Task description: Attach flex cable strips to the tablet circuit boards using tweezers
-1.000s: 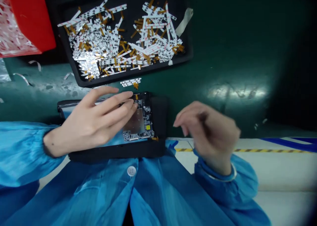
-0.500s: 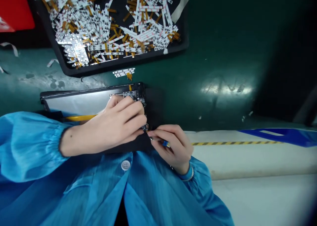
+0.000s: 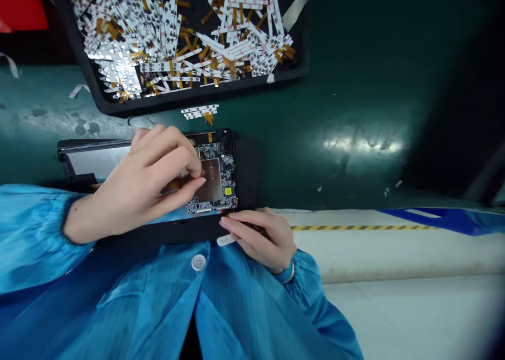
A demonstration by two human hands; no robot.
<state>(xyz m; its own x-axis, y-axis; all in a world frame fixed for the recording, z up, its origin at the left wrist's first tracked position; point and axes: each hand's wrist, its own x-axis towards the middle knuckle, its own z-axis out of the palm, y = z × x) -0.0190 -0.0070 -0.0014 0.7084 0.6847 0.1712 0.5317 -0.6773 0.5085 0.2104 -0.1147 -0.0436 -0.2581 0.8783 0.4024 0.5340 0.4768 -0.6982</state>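
Observation:
An opened tablet-like device [image 3: 94,162] lies on the table, with a bare circuit board [image 3: 226,165] and a metal shield plate at its right end. Over the board's left side is my left hand [image 3: 158,173], its thumb and index finger pinched together; whatever is between them is too small to see. My right hand [image 3: 262,238] is closed at the board's lower right corner. A small white-ended strip [image 3: 225,239] pokes out from under its fingers, and the rest of it is hidden. A yellow-gold bit shows at the fingertips.
A black tray [image 3: 205,91] heaped with white strips and amber flex cables [image 3: 158,39] stands behind the device. Between them lie several loose strips [image 3: 199,111]. Something red [image 3: 21,5] is at the far left. The green table's [image 3: 315,192] front edge runs along the right.
My left hand has moved left off the board's right part, uncovering the shield plate and a yellow label. My right hand has shifted slightly left and down, and the white end now shows.

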